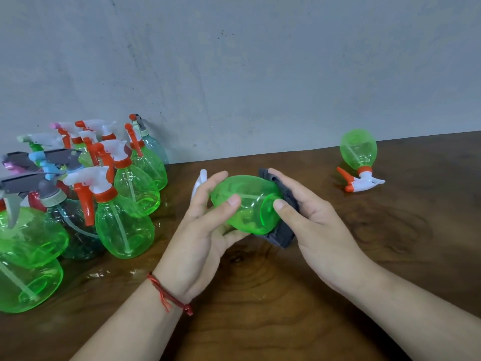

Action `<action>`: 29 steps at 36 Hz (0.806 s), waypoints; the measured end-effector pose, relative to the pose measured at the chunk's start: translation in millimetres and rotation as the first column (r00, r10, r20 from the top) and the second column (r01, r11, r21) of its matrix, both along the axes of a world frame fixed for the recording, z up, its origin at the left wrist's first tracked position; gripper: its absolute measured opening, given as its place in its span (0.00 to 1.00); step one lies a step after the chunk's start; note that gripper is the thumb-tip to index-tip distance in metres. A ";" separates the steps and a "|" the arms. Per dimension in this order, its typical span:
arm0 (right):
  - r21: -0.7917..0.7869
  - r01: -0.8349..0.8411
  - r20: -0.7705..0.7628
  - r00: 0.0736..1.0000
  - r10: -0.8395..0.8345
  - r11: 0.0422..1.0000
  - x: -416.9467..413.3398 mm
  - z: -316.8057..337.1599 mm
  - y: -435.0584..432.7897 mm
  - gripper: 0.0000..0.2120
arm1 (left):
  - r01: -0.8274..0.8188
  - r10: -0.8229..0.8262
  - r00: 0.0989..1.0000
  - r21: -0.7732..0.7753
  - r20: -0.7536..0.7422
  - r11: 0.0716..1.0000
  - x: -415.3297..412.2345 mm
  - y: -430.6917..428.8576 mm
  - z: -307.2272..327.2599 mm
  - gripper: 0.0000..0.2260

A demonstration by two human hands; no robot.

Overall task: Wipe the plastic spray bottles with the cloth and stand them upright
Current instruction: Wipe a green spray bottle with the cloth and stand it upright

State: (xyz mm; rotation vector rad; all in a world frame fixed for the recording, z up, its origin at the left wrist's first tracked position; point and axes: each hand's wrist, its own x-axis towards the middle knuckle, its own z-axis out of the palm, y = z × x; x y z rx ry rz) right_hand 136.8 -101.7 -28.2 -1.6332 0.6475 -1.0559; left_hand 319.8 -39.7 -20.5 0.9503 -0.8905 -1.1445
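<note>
From my remote seat I see the left hand (205, 225) curled round a green spray bottle (244, 204), thumb laid across its side and fingers wrapped over the far side near the neck. The bottle lies sideways above the table (260, 321), base toward the right, and its white trigger head (201, 178) pokes out behind the left fingers. My view of the right hand (315, 220) shows it cupping a grey cloth (283, 233) against the bottle's base, thumb tip on the rim of the base and fingers behind the cloth. A red thread bracelet (166, 295) sits on the left wrist. Well apart to the right, a second green bottle (358, 149) lies on the wood with its orange and white trigger toward me. At the left edge a crowd of bottles (122, 225) stands upright, mostly green, close together by the grey wall (234, 61).
</note>
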 end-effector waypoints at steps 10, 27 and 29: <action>-0.707 -0.192 -0.417 0.890 -0.182 0.681 -0.1 -2.0 4.6 0.26 | -0.105 0.105 0.994 0.031 0.009 0.994 0.4 1.7 -1.0 0.18; 0.422 -0.583 0.506 0.787 0.353 0.694 11.9 4.2 17.3 0.31 | -0.256 0.568 0.580 -0.531 0.584 0.808 1.6 1.9 -12.3 0.24; 0.407 -0.608 0.546 0.760 0.353 0.682 8.0 7.2 13.3 0.32 | -0.261 0.567 0.586 -0.527 0.579 0.809 8.9 0.5 -11.3 0.24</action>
